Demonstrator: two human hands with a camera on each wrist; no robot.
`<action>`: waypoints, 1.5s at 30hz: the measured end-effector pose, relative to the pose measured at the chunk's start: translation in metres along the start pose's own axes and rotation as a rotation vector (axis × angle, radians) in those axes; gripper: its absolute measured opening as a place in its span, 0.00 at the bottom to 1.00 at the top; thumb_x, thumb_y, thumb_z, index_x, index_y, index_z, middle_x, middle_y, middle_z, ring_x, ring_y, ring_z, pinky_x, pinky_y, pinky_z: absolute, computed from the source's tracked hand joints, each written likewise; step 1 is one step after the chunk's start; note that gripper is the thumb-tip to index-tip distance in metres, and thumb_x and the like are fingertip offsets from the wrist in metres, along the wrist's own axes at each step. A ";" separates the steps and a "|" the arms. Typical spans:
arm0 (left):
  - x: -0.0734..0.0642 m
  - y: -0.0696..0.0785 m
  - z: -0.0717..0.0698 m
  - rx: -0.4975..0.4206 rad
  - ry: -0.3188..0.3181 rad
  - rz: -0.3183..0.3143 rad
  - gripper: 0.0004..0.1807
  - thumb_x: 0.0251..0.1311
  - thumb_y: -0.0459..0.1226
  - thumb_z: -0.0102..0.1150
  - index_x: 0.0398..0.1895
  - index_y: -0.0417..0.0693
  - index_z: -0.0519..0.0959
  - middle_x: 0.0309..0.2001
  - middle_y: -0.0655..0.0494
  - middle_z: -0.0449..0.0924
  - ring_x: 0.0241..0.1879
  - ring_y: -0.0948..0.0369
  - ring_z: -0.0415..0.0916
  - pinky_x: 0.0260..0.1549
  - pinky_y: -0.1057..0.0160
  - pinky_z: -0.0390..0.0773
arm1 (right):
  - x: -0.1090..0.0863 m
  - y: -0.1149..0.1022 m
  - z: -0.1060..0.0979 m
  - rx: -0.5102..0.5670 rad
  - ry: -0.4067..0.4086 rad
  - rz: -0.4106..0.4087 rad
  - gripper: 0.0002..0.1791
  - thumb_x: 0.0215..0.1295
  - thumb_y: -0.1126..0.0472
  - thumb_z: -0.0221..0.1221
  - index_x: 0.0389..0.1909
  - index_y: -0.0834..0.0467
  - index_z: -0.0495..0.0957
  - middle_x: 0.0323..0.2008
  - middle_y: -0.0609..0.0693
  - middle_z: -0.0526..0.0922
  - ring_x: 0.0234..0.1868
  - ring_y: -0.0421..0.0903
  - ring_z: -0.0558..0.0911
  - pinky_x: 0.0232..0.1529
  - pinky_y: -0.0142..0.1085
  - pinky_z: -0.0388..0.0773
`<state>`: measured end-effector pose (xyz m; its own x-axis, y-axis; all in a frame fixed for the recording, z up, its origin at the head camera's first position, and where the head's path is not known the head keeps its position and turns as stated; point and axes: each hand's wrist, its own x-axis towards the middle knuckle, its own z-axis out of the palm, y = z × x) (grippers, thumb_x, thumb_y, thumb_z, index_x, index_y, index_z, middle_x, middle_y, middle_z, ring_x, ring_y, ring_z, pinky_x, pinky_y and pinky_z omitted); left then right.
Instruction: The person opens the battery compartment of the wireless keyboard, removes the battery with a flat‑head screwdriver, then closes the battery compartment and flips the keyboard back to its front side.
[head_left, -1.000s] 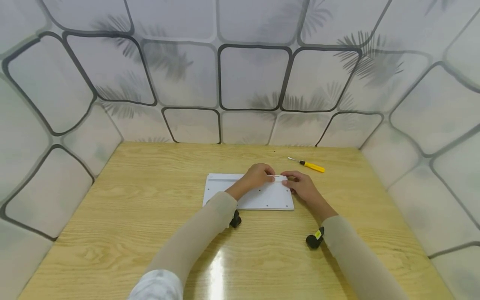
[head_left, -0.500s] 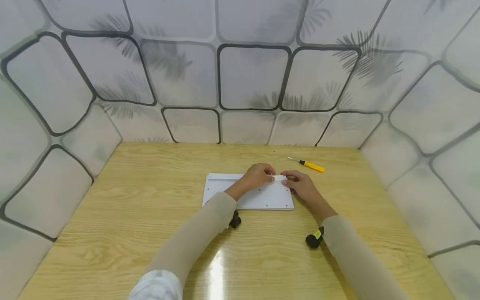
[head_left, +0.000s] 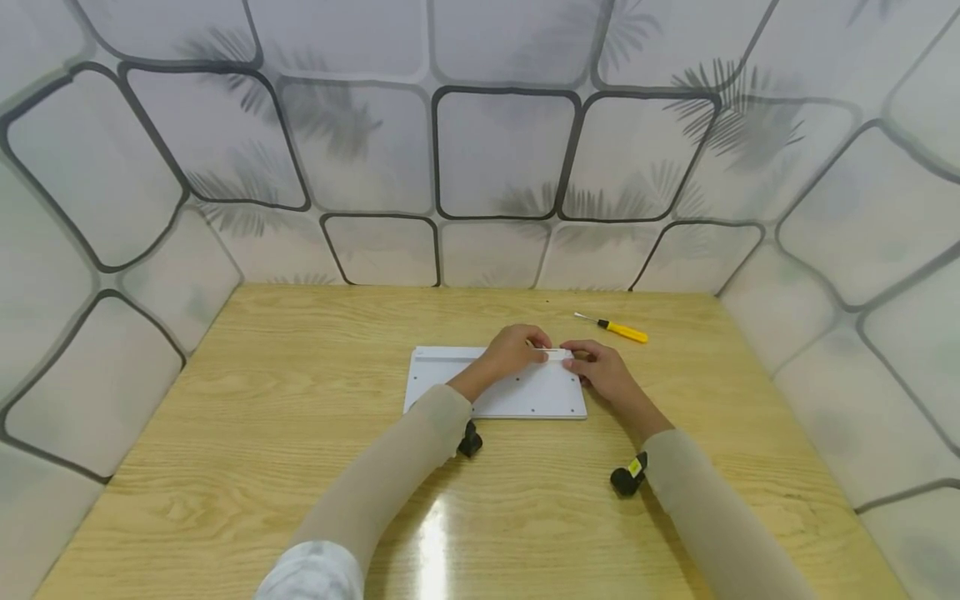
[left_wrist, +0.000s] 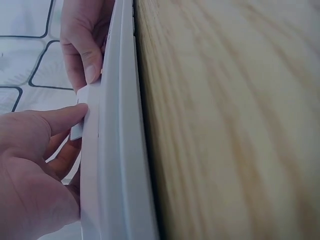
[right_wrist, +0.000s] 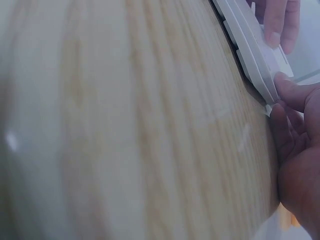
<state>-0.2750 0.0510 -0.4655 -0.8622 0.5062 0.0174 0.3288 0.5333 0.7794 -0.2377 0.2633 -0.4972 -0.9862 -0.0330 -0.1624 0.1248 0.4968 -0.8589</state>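
A white keyboard lies face down on the wooden table, its underside dotted with small screws. Dark-gapped keys show along its lower side in the right wrist view. My left hand reaches across it to the far edge, where thumb and fingers pinch a small white cover standing up from that edge. At the far right corner, my right hand grips the keyboard, with the thumb on the underside and fingers around the edge. Part of the keyboard is hidden beneath my left forearm.
Behind my right hand lies a yellow-handled screwdriver, tip pointing left. The wooden table meets patterned cloth walls at the back and on both sides. Black wrist cameras hang from both sleeves close to the table.
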 end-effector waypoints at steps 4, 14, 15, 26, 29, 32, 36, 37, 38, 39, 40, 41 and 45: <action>0.000 -0.001 0.000 -0.003 0.000 0.016 0.08 0.66 0.35 0.64 0.46 0.47 0.84 0.42 0.54 0.82 0.42 0.61 0.75 0.42 0.65 0.72 | 0.000 -0.001 0.000 0.002 -0.002 -0.002 0.21 0.72 0.57 0.61 0.64 0.53 0.78 0.48 0.57 0.81 0.33 0.44 0.75 0.34 0.31 0.76; -0.002 0.000 -0.001 -0.014 -0.022 0.017 0.10 0.69 0.36 0.61 0.51 0.49 0.84 0.40 0.54 0.81 0.39 0.61 0.74 0.38 0.66 0.71 | -0.001 -0.001 -0.001 0.010 -0.005 0.009 0.21 0.71 0.56 0.62 0.64 0.53 0.77 0.52 0.58 0.81 0.34 0.45 0.75 0.34 0.31 0.76; -0.002 0.000 -0.001 -0.014 -0.023 0.017 0.11 0.69 0.36 0.60 0.51 0.50 0.84 0.41 0.54 0.81 0.39 0.61 0.74 0.38 0.66 0.71 | -0.001 -0.001 -0.001 0.009 -0.006 0.010 0.22 0.72 0.56 0.62 0.64 0.53 0.77 0.53 0.58 0.81 0.34 0.45 0.75 0.34 0.31 0.76; -0.001 -0.006 -0.008 -0.068 -0.040 0.044 0.14 0.71 0.35 0.58 0.56 0.50 0.83 0.44 0.51 0.82 0.42 0.59 0.76 0.40 0.64 0.74 | -0.002 -0.005 -0.001 0.003 -0.015 0.048 0.22 0.72 0.54 0.62 0.65 0.51 0.76 0.58 0.57 0.79 0.37 0.47 0.75 0.37 0.32 0.76; 0.000 -0.007 -0.010 -0.083 -0.049 0.041 0.14 0.71 0.35 0.58 0.57 0.49 0.83 0.45 0.50 0.82 0.43 0.59 0.77 0.40 0.65 0.75 | -0.003 -0.006 -0.001 0.000 -0.017 0.041 0.22 0.72 0.55 0.61 0.64 0.50 0.77 0.58 0.56 0.78 0.37 0.47 0.75 0.37 0.32 0.76; -0.002 -0.009 -0.015 -0.093 -0.056 0.037 0.14 0.71 0.36 0.58 0.57 0.50 0.83 0.45 0.50 0.81 0.43 0.58 0.78 0.39 0.64 0.75 | -0.003 -0.005 -0.001 -0.002 -0.019 0.037 0.21 0.72 0.54 0.61 0.64 0.50 0.77 0.59 0.56 0.78 0.37 0.47 0.75 0.37 0.32 0.76; -0.005 -0.012 -0.024 -0.104 -0.051 0.028 0.14 0.72 0.36 0.57 0.57 0.50 0.83 0.45 0.51 0.81 0.44 0.58 0.77 0.41 0.63 0.76 | -0.003 -0.006 -0.001 -0.001 -0.023 0.037 0.21 0.72 0.54 0.61 0.64 0.50 0.77 0.59 0.56 0.77 0.37 0.47 0.75 0.37 0.32 0.76; -0.006 -0.013 -0.027 -0.110 -0.049 0.025 0.14 0.72 0.36 0.58 0.57 0.50 0.83 0.45 0.51 0.81 0.45 0.57 0.77 0.42 0.62 0.76 | -0.003 -0.006 -0.001 -0.001 -0.023 0.037 0.21 0.72 0.54 0.61 0.64 0.51 0.77 0.60 0.56 0.77 0.38 0.47 0.75 0.37 0.32 0.76; -0.007 -0.015 -0.030 -0.114 -0.045 0.022 0.14 0.71 0.36 0.58 0.57 0.50 0.83 0.46 0.51 0.81 0.45 0.57 0.77 0.43 0.62 0.76 | -0.003 -0.006 -0.001 0.000 -0.022 0.038 0.21 0.72 0.54 0.61 0.64 0.51 0.77 0.60 0.57 0.77 0.38 0.47 0.75 0.37 0.32 0.76; -0.008 -0.016 -0.033 -0.117 -0.042 0.020 0.14 0.71 0.36 0.58 0.57 0.49 0.83 0.46 0.51 0.81 0.46 0.57 0.77 0.44 0.62 0.77 | -0.003 -0.006 -0.001 0.002 -0.023 0.040 0.21 0.72 0.54 0.61 0.64 0.51 0.77 0.59 0.57 0.77 0.38 0.47 0.75 0.37 0.32 0.76; -0.009 -0.017 -0.036 -0.120 -0.040 0.018 0.14 0.71 0.36 0.58 0.57 0.49 0.83 0.46 0.50 0.81 0.46 0.57 0.76 0.44 0.61 0.77 | -0.003 -0.006 -0.001 0.003 -0.023 0.041 0.21 0.72 0.54 0.61 0.64 0.51 0.77 0.59 0.57 0.77 0.38 0.47 0.75 0.37 0.32 0.76; -0.009 -0.019 -0.040 -0.118 -0.038 0.016 0.14 0.71 0.36 0.58 0.57 0.49 0.83 0.47 0.50 0.81 0.46 0.56 0.76 0.44 0.61 0.77 | -0.003 -0.006 -0.002 0.003 -0.023 0.042 0.22 0.72 0.54 0.61 0.64 0.51 0.77 0.60 0.56 0.77 0.38 0.47 0.75 0.37 0.32 0.76; -0.012 -0.028 -0.057 -0.100 -0.024 0.009 0.14 0.71 0.35 0.58 0.57 0.47 0.83 0.48 0.48 0.81 0.48 0.54 0.76 0.44 0.60 0.77 | -0.003 -0.006 -0.002 0.004 -0.021 0.047 0.21 0.72 0.55 0.61 0.64 0.50 0.77 0.59 0.55 0.77 0.39 0.48 0.75 0.37 0.32 0.76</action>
<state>-0.2959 -0.0081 -0.4518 -0.8492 0.5280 0.0107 0.2956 0.4585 0.8381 -0.2360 0.2620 -0.4911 -0.9767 -0.0279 -0.2130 0.1717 0.4947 -0.8519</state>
